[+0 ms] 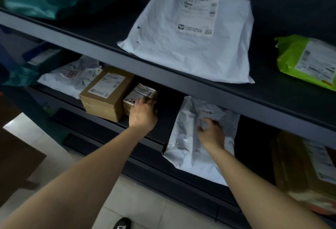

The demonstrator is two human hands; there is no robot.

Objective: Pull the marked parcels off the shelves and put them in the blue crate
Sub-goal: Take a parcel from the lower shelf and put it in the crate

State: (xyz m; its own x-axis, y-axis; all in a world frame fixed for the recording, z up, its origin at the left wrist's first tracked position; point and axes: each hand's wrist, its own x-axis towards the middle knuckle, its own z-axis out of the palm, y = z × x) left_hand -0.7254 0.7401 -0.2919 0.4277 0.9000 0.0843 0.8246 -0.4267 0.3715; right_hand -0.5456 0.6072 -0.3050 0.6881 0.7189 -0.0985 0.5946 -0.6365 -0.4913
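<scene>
Dark metal shelves cross the frame diagonally. A large white mailer bag lies flat on the upper shelf, top centre. Lower right of centre, the right hand pinches a white poly parcel overhanging the lower shelf edge. At centre, the left hand curls its fingers around a small labelled box touching a bigger cardboard box.
</scene>
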